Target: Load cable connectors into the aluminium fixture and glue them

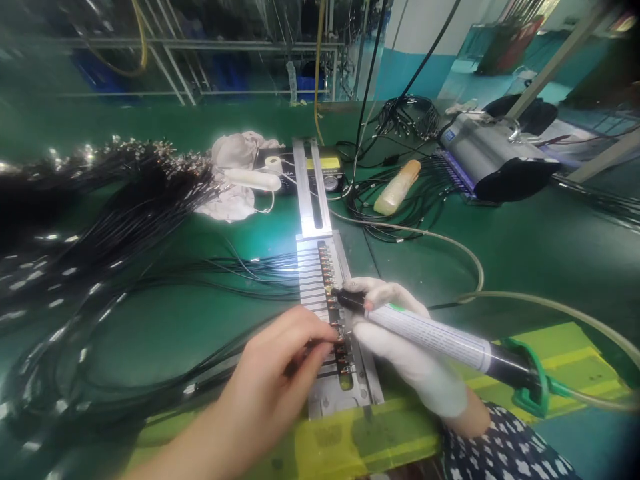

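Note:
My left hand (pixel 285 353), bare, is over the lower part of a slotted metal fixture (pixel 310 287), its thumb and forefinger pressed together at a small connector in the row; what lies between the fingertips is too small to make out. In my right hand (pixel 400 327), which wears a white glove, is a labelled dispensing syringe (pixel 435 337) with a black front end and a green cap joined to a hose. Its front end points at the row of connectors, just above my left fingertips. Thin black cables (pixel 250 270) run leftward from the fixture's slots.
Large bundles of black cables (pixel 125 200) lie at the left. Behind the fixture are a black dispenser box (pixel 327 177) and a white cloth (pixel 233 207). A wrapped yellowish bottle (pixel 397 189) and a metal lamp housing (pixel 495 157) stand right. Yellow tape (pixel 370 437) covers the front edge.

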Demonstrator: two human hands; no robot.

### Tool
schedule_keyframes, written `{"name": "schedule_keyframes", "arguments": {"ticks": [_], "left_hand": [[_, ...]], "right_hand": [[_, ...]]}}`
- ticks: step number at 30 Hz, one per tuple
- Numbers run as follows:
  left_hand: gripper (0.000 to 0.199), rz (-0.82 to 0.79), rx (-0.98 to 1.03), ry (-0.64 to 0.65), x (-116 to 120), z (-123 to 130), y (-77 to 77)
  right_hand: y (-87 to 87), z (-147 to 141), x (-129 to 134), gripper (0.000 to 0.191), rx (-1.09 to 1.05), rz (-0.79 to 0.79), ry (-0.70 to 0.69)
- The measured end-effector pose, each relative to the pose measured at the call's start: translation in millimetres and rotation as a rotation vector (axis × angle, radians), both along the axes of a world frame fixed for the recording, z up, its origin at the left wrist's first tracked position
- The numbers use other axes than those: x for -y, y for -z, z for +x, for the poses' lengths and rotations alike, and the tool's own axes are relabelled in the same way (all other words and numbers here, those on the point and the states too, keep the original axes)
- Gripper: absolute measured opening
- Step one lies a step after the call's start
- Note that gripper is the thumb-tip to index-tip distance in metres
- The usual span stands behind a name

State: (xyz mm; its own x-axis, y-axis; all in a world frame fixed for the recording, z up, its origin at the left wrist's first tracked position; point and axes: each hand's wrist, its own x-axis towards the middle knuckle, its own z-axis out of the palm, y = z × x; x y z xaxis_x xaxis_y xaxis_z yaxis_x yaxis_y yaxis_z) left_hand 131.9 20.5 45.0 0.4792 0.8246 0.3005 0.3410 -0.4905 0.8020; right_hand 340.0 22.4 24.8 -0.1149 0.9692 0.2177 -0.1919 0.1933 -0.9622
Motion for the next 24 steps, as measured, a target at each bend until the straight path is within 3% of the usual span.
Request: {"name": "schedule_keyframes", "arguments": {"ticks": [24], "left_hand": [[0.031, 0.041, 0.080, 0.062, -2.2, -3.0, -1.8]], "right_hand": [[-2.5, 1.4, 2.6, 0.018, 0.000, -0.065, -0.075]]}}
